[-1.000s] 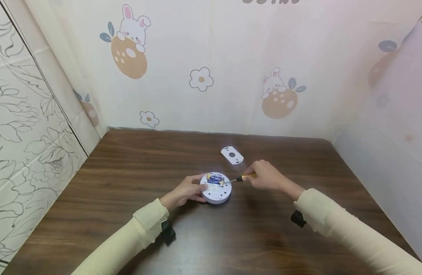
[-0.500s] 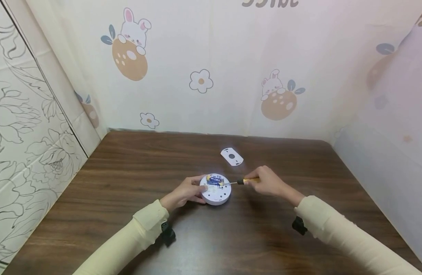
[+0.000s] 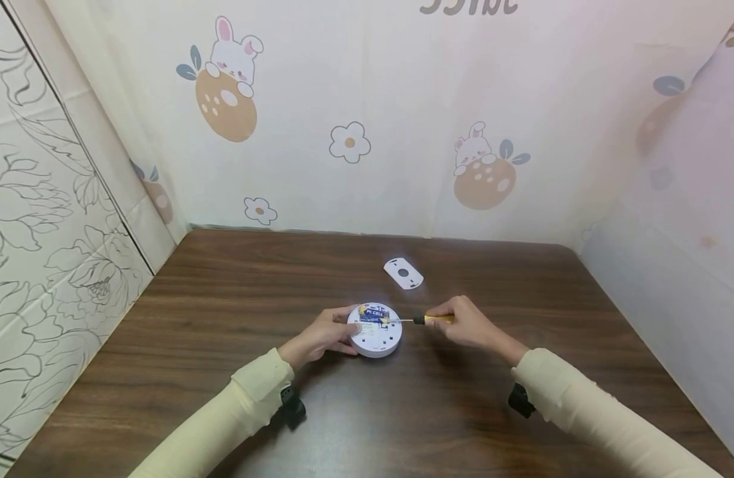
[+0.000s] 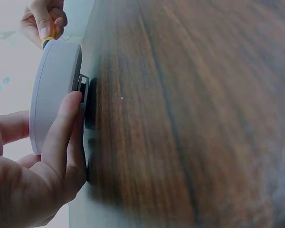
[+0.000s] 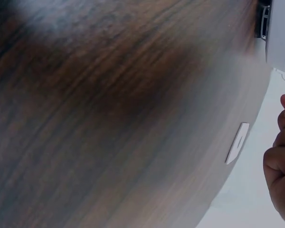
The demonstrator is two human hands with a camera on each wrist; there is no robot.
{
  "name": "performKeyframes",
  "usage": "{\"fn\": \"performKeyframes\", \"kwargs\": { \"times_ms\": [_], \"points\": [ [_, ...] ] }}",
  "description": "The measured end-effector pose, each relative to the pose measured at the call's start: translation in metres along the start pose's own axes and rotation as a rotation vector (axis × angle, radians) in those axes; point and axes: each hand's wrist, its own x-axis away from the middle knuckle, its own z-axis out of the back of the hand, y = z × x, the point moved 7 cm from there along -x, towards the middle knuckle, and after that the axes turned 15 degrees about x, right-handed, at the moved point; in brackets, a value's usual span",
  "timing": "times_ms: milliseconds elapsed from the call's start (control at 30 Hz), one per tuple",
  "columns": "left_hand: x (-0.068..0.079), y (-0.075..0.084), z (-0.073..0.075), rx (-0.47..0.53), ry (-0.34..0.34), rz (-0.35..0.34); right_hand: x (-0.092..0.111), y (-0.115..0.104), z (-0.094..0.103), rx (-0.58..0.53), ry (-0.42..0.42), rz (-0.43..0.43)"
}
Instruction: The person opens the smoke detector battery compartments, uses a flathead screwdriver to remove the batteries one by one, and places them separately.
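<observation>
My left hand [image 3: 328, 332] grips a round white smoke detector [image 3: 375, 342] from its left side, thumb on the upper face and fingers underneath. Blue-and-yellow batteries [image 3: 374, 313] sit in the upper face. The left wrist view shows the detector [image 4: 57, 90] held just over the table, a small frame-like part [image 4: 84, 88] jutting from its underside. My right hand [image 3: 468, 324] pinches a screwdriver [image 3: 437, 319] by its yellow-and-black handle. The screwdriver's shaft points left, and its tip is at the right end of the batteries. The right wrist view shows curled fingers [image 5: 282, 147] at that handle.
A white plate [image 3: 405, 283] with a round dark centre lies on the table behind the detector. The brown wood-grain table [image 3: 235, 285] backs onto a patterned cloth [image 3: 403, 79]. Black wrist cameras [image 3: 293, 406] hang under both sleeves.
My right hand has moved slightly down and to the right with the screwdriver, whose shaft now lies nearly level; its tip stays at the batteries. The left hand and detector keep their place.
</observation>
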Motion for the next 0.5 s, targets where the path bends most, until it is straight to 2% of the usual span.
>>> {"fn": "performKeyframes", "kwargs": {
  "times_ms": [500],
  "points": [
    [0.0001, 0.0002, 0.0011, 0.023, 0.01, 0.012, 0.0038, 0.0105, -0.0091, -0.07, -0.026, -0.066]
  ]
}}
